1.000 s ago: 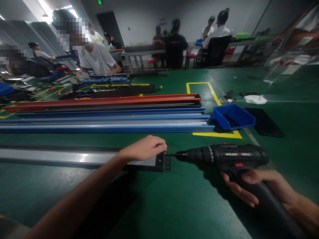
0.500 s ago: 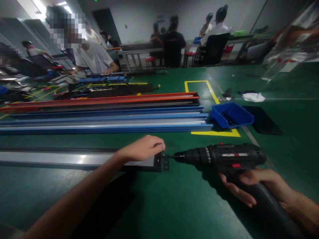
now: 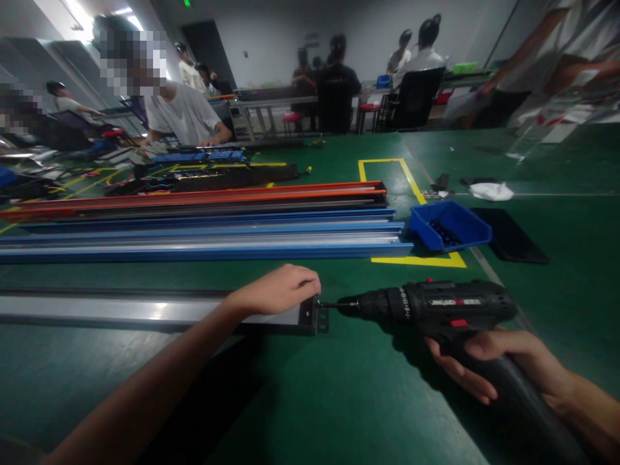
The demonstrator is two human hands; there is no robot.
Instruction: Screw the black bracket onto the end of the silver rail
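My right hand [image 3: 504,361] is wrapped round the grip of a black cordless drill [image 3: 450,302], which lies level and points left. Its long thin bit [image 3: 339,305] reaches the end plate of a long metal profile [image 3: 145,309], a silver-faced bar with dark edges. A small slotted bracket [image 3: 323,320] sticks out from that end. Across the profile's right end lies my left hand [image 3: 283,287], fingers curled over the far edge and closed on it. Any screw at the bit's tip is too small to make out.
Beyond the profile lie several blue channel profiles [image 3: 217,248] and an orange one [image 3: 242,192]. A blue bin [image 3: 450,226] of small dark parts stands at their right end, beside a flat black object [image 3: 513,236]. A co-worker [image 3: 181,116] sits across the green table [image 3: 339,394].
Both my hands, the drill and the profile have stayed in place. In the background at right, a person has shifted position, and the view has moved very slightly.
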